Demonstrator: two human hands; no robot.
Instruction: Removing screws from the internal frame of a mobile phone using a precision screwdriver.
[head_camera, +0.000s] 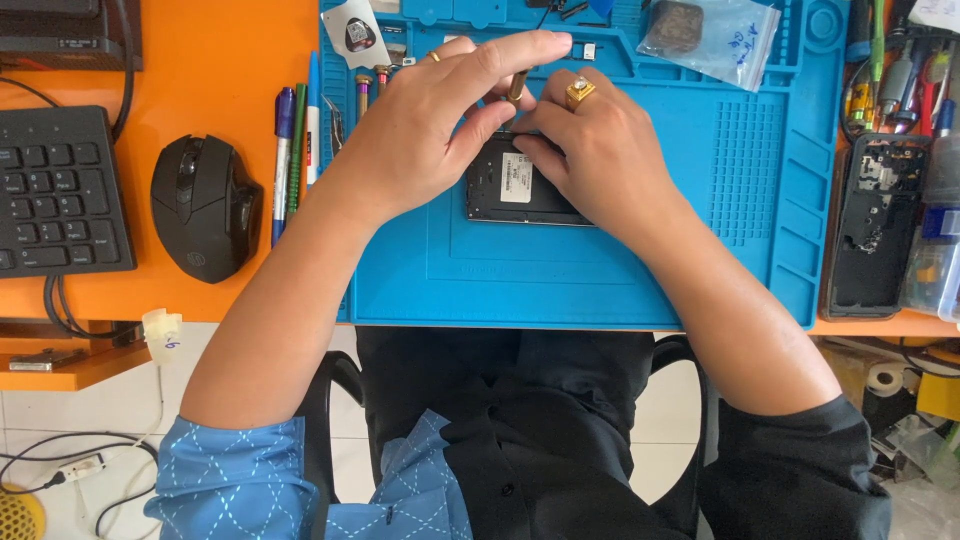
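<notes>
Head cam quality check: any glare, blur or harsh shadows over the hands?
Head view: even, soft light, only faint shadows under the left hand and right hand; the blue mat shows no strong glare; the opened phone is sharp, mostly hidden by the hands; slight wide-angle bending at the edges.

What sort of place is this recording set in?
Most likely a phone or small-electronics repair bench. Both hands work on an opened phone lying on a blue repair mat with moulded compartments, and another stripped device frame sits at the right edge among hand tools.
</notes>
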